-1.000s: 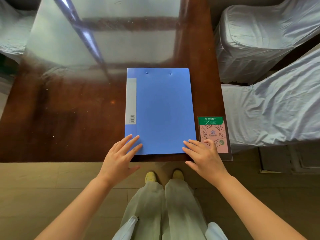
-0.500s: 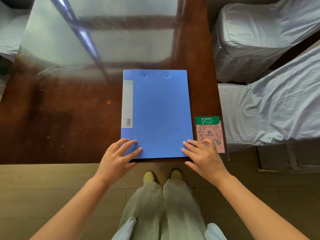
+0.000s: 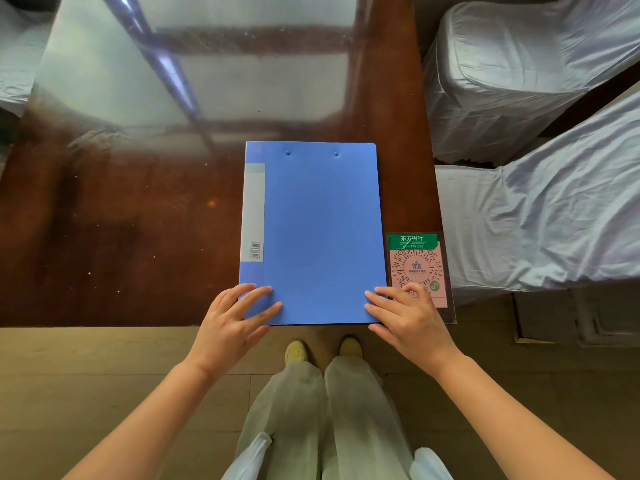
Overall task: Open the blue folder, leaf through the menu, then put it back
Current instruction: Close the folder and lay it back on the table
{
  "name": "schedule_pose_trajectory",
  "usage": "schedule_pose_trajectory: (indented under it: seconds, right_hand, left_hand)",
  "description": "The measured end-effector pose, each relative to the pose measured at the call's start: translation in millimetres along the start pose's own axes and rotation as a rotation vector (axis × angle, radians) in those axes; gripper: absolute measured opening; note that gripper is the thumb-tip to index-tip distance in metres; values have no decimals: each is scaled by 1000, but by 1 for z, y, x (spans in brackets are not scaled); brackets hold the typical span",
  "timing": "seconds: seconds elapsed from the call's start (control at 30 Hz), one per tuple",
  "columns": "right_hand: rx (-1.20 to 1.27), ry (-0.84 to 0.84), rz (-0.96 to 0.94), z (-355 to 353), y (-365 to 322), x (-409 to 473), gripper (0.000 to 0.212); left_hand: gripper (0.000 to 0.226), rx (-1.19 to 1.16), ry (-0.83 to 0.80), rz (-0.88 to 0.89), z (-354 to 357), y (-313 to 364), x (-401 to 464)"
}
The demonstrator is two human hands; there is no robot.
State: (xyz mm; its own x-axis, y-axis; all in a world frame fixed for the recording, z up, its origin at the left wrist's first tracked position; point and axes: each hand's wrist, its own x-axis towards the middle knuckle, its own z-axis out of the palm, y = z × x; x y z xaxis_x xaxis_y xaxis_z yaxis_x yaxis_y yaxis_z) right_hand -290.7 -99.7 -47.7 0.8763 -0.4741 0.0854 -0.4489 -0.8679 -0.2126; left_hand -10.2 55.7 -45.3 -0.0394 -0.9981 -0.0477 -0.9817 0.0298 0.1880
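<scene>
A closed blue folder point(image 3: 318, 230) lies flat on the dark wooden table point(image 3: 121, 237), its near edge at the table's front edge. A pale label strip runs down its left side. My left hand point(image 3: 232, 320) rests with spread fingers on the folder's near left corner. My right hand point(image 3: 408, 320) lies with spread fingers on the near right corner, partly over a card beside the folder. Neither hand grips anything. The menu inside is hidden.
A pink and green QR code card point(image 3: 419, 268) in a clear holder lies right of the folder. Two chairs under grey covers point(image 3: 519, 209) stand to the right. A glass top reflects light over the far table. My legs and yellow shoes point(image 3: 322, 351) show below.
The folder has slid a little toward the table's front edge, and my left hand's fingers have moved further onto its near left corner. The right hand has barely moved.
</scene>
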Motion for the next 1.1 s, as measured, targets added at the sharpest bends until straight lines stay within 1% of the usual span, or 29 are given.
schedule_pose_trajectory:
  seconds: [0.23,0.67,1.1]
  right_hand:
    - [18,11,-4,2,3,-2,33]
    - [50,17,21,1,2,-2,36]
    - [71,43,26,3,2,-5,33]
  left_hand:
    - [50,-10,-25,-7,-4,1,1]
    - [51,-16,-96,-21,-6,2,3]
    - [50,-4,-110,-4,-1,-1,2]
